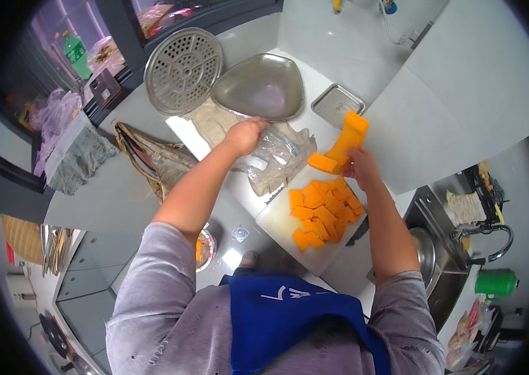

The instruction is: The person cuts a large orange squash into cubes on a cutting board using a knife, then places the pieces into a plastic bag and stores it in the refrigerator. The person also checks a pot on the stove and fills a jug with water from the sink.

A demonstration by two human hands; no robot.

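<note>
My right hand [360, 168] grips a large curved piece of orange pumpkin [346, 140], lifted above the counter. Below it, several flat cut pumpkin pieces [323, 213] lie heaped on a white cutting board [276, 222]. My left hand [245, 136] pinches the upper edge of a clear zip-top plastic bag [274, 152], its fingertips close to the rim of a metal pan [264, 89]. The bag rests over a crumpled beige cloth [213, 124]; whether anything is in it, I cannot tell.
A perforated metal steamer plate [185, 70] leans by the window. Beyond the pumpkin sits a small metal tray [338, 101]. A sink [424, 255] with a faucet [503, 243] lies to the right. On the left, a patterned cloth bag [152, 159] and a bowl [206, 251] stand lower.
</note>
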